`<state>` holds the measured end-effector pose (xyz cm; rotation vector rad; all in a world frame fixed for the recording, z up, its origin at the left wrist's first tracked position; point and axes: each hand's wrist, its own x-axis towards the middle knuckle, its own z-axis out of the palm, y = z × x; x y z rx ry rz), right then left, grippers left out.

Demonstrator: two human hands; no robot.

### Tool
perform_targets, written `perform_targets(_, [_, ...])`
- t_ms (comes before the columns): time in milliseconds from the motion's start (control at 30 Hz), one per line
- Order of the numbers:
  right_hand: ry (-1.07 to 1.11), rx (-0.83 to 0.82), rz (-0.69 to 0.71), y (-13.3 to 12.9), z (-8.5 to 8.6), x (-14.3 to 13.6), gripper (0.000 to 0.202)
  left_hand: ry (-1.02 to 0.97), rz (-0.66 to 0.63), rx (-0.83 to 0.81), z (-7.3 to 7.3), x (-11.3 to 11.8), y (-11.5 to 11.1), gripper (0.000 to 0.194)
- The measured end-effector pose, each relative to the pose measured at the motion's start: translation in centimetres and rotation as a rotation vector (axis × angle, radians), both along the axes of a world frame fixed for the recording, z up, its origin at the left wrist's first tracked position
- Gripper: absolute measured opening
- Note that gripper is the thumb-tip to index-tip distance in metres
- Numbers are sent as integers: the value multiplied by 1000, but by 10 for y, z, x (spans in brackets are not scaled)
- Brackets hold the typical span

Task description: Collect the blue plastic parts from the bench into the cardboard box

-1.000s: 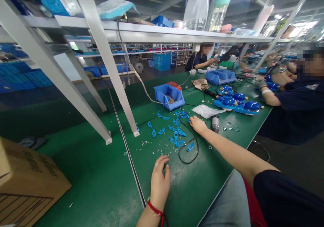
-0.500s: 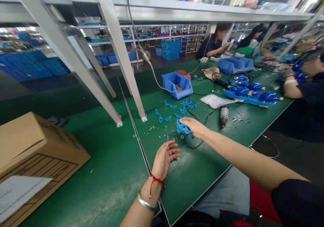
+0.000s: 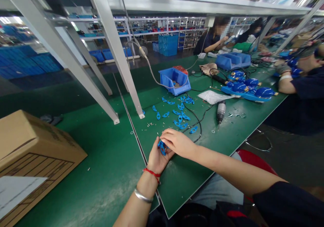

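Note:
Small blue oval pieces with a hole in the middle (image 3: 162, 148) lie in the cupped palm of my left hand (image 3: 155, 159), whose fingers curl up around them. My right hand (image 3: 180, 143) is over that palm, its fingertips bent together against the same blue pieces; how many it grips is hidden. Just beyond the hands, several loose blue pieces (image 3: 180, 119) are scattered on the green tabletop (image 3: 106, 166). Small metal screws or pins (image 3: 150, 124) lie to their left.
Behind the pieces stands a blue bin (image 3: 178, 90) with small metal parts. A power screwdriver (image 3: 221, 112), a plastic bag (image 3: 212, 97) and glossy blue units (image 3: 264, 91) lie to the right, near a co-worker's arm (image 3: 288, 85). A cardboard box (image 3: 53, 146) and shelf leg (image 3: 118, 55) are left.
My right hand has moved left and toward me, from the loose blue pieces to my left palm. My left hand, empty before, now has blue pieces in it.

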<state>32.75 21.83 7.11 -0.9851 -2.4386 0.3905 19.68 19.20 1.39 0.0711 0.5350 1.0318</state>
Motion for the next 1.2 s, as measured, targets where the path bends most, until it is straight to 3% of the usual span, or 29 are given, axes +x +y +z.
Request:
perform_targets(100, [10,23,-148,15,-4,37,24,87,2,1,1,0,0,29])
perform_targets(233, [-247,6,-507,38,-36,102,21,137,52,5,0,1,0,26])
perform_targets(367, [-352,-87,-567,46,-65,139,16,101,39,51,-1,3,-1,29])
perform_targets(500, [-188,-132,-524,42,-56,128,12,69,1,94,2,3,-3,37])
perform_targets(633, [152,-243,-376,19,-23,82,15,78,-35,105,5,4,-4,38])
perform_targets(767, [177,-239,-145,-3,-6,36,14,46,-60,135,6,6,-5,35])
perform_targets(867, [162,-179,-166,10,-16,35,16,84,-60,106,4,5,-5,32])
perform_targets(1033, [-7,-80,-465,62,-53,74,16,168,-31,109,0,4,-4,29])
perform_targets(1200, [-148,-50,-490,74,-77,86,22,166,4,109,0,5,-4,28])
